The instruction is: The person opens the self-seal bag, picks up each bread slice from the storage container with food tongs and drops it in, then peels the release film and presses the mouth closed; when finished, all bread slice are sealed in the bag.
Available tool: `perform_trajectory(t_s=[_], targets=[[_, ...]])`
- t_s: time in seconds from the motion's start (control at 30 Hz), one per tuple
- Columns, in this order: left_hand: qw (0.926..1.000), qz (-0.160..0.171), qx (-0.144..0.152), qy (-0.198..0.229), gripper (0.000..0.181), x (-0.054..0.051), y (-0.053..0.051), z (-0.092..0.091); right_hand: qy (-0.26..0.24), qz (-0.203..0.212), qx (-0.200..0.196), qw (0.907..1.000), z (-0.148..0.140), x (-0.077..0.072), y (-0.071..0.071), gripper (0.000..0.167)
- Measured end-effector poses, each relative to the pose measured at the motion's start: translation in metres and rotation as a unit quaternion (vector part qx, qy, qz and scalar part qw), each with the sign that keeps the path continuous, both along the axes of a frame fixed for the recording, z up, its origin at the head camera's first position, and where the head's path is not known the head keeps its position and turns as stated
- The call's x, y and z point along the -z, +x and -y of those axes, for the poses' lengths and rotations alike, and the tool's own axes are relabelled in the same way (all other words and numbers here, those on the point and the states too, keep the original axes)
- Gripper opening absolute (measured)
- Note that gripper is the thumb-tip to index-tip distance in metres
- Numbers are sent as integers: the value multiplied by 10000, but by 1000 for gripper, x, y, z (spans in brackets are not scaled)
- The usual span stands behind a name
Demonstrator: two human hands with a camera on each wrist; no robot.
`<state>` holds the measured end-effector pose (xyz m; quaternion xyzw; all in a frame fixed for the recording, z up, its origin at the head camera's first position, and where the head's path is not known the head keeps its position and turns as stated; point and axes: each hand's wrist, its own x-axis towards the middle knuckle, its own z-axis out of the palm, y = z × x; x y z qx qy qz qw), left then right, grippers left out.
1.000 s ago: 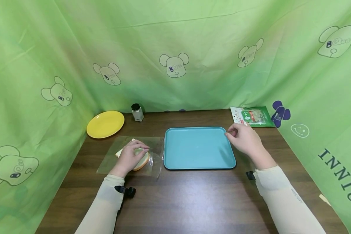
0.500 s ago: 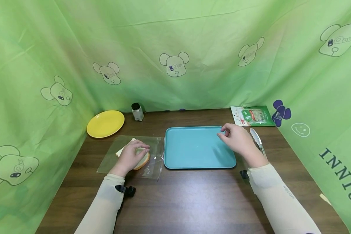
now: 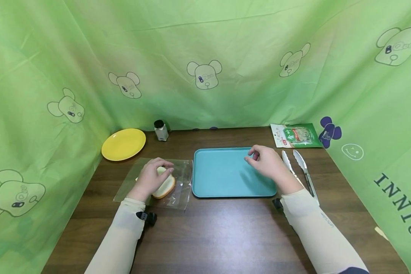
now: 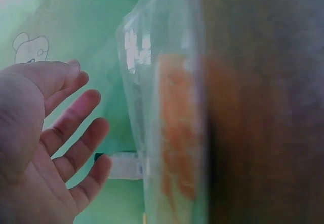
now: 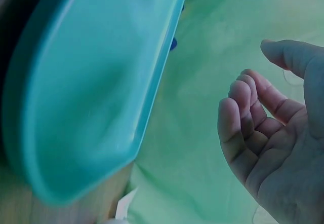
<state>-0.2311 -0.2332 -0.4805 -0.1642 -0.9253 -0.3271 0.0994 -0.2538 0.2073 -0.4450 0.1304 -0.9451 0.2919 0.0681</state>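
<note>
My left hand (image 3: 150,178) hovers over a slice of bread (image 3: 166,188) in a clear plastic bag (image 3: 183,182). The left wrist view shows that hand (image 4: 61,127) with loosely bent fingers, apart from the bag (image 4: 134,51) and holding nothing; the bread's brown crust (image 4: 177,127) shows through the film. Above the right part of a blue tray (image 3: 222,175) is my right hand (image 3: 267,163). Its fingers (image 5: 230,120) curl loosely in the right wrist view, with nothing in them and a gap to the tray (image 5: 86,92).
Metal tongs (image 3: 306,173) lie right of the tray, partly hidden by my right forearm. Behind them lies a green and white pouch (image 3: 299,136). At the back left are a yellow plate (image 3: 123,144) and a black-capped jar (image 3: 161,131). Green cloth surrounds the wooden table (image 3: 205,236).
My right hand has moved left over the tray, bringing the tongs into sight. My left hand has shifted slightly up and left, so more of the bread shows.
</note>
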Motion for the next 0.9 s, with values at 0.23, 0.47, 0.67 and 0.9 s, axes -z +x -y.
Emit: perform_trajectory(t_s=[0.23, 0.47, 0.67, 0.9], targets=[[9998, 217, -10, -40, 24, -8, -9, -3, -34, 95, -76, 9999, 16, 2, -3, 21], [9990, 415, 61, -123, 27, -11, -20, -10, -7, 148, -203, 9997, 33, 4, -7, 19], [9984, 551, 107, -94, 25, -9, -29, -16, -114, 269, -339, 9990, 49, 5, -9, 20], [9971, 749, 60, 145, 26, -8, -36, -19, -316, 315, -364, 9983, 68, 3, -14, 20]])
